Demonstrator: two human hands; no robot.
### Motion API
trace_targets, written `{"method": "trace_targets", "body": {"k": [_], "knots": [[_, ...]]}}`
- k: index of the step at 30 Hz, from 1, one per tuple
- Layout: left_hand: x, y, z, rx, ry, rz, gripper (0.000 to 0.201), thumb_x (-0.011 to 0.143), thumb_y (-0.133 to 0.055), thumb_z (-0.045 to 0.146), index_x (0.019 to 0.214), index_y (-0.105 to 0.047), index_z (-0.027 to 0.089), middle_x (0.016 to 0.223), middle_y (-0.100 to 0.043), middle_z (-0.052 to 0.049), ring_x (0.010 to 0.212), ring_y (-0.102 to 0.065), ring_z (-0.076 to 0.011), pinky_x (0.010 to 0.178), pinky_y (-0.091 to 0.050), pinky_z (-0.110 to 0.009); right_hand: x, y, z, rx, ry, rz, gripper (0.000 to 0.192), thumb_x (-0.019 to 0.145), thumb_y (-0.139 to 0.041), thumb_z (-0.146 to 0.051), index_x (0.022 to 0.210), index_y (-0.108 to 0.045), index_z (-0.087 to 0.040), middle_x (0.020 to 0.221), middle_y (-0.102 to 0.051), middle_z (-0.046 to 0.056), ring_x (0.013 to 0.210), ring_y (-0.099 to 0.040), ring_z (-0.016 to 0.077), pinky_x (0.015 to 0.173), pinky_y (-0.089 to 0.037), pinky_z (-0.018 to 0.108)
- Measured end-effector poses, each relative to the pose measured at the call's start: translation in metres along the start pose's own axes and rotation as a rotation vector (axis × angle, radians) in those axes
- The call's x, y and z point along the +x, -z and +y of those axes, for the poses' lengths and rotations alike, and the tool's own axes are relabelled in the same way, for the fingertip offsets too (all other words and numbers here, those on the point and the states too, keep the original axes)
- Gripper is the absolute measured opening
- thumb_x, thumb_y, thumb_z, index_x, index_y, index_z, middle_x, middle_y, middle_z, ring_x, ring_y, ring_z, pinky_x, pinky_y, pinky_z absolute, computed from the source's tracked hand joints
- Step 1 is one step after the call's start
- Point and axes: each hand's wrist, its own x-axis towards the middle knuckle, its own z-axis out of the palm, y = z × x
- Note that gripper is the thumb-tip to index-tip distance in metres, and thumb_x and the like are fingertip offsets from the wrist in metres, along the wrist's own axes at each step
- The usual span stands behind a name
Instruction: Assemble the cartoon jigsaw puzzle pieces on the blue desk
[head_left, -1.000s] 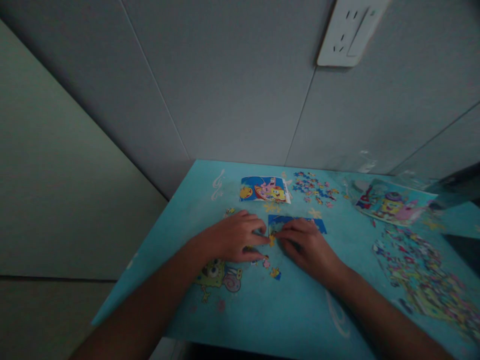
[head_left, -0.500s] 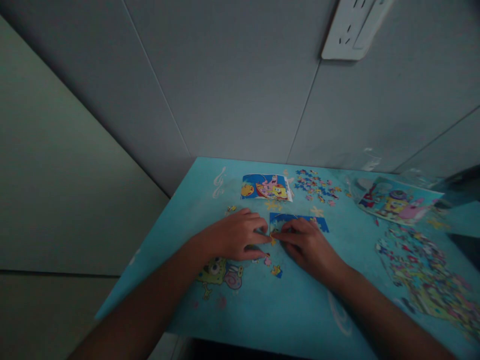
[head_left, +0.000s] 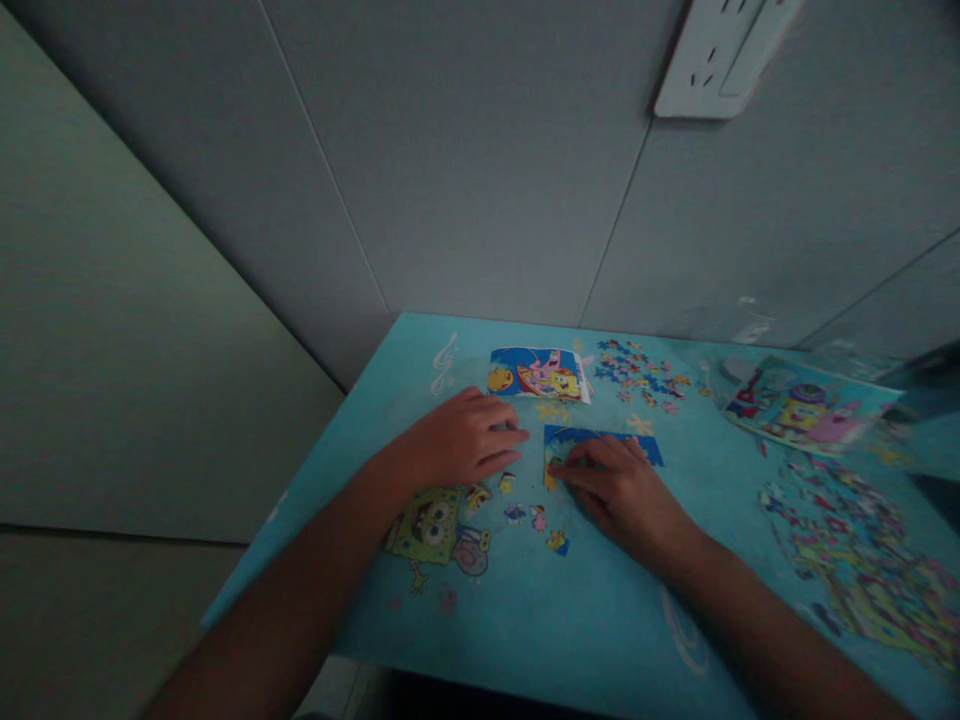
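A partly joined jigsaw puzzle [head_left: 574,433], blue along its top, lies on the blue table. My right hand [head_left: 611,480] covers much of it, fingers bent and tips together on a yellow puzzle piece [head_left: 550,480] at its left edge. To the left, my left hand [head_left: 472,437] hovers low over the table with fingers apart and nothing visible in them. Below it lie loose pieces: a yellowish one [head_left: 507,482], a dark blue one [head_left: 514,513], a pink one [head_left: 538,518] and a yellow-and-blue one [head_left: 557,542].
A small reference picture [head_left: 538,374] lies behind the puzzle. Several loose pieces [head_left: 637,375] are heaped to its right. Farther right are a larger cartoon picture [head_left: 810,405] by clear plastic and a big spread of pieces [head_left: 862,550]. A wall with a socket [head_left: 709,60] rises behind the table.
My left hand has drawn back up and left from the puzzle's edge, uncovering loose pieces below. My right hand stays at the puzzle. The view has shifted slightly.
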Motion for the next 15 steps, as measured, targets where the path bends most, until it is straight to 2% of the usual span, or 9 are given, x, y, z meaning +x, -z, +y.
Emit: {"method": "trace_targets", "body": {"k": [8, 15], "knots": [[-0.027, 0.014, -0.050, 0.278, 0.273, 0.121, 0.027, 0.104, -0.048, 0.028, 0.107, -0.073, 0.020, 0.100, -0.070, -0.007, 0.090, -0.062, -0.0203, 0.081, -0.041, -0.038, 0.000, 0.003, -0.011, -0.088, 0.062, -0.052, 0.026, 0.098, -0.055, -0.019, 0.119, -0.070, -0.024, 0.117, -0.072, 0.009, 0.101, -0.063, 0.0280, 0.090, -0.039, 0.046], [-0.034, 0.013, -0.058, 0.329, 0.362, 0.139, 0.030, 0.104, -0.045, 0.029, 0.104, -0.073, 0.019, 0.096, -0.070, -0.007, 0.089, -0.062, -0.0212, 0.080, -0.041, -0.038, 0.001, -0.004, -0.016, -0.030, 0.040, 0.007, 0.021, 0.101, -0.057, -0.031, 0.114, -0.071, -0.022, 0.115, -0.074, 0.008, 0.100, -0.066, 0.0264, 0.095, -0.042, 0.046]]}}
